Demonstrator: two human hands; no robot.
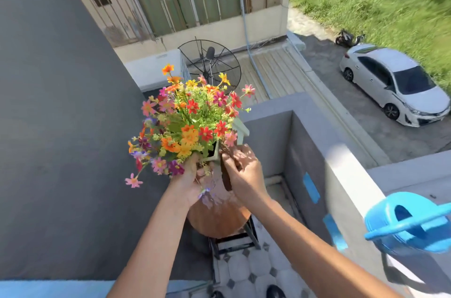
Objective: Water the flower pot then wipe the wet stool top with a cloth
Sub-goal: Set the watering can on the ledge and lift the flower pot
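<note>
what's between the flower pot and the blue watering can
In the head view, the right hand and forearm, then the grey balcony wall with blue tape patches, separate the flower pot from the blue watering can.

Both bare arms stretch forward, hands close together; left hand cupped with fingers curled upward, right hand bent at the wrist, fingers curled inward.

Home balcony, upper floor: parapet wall, tiled floor, parked car on street below.
</note>
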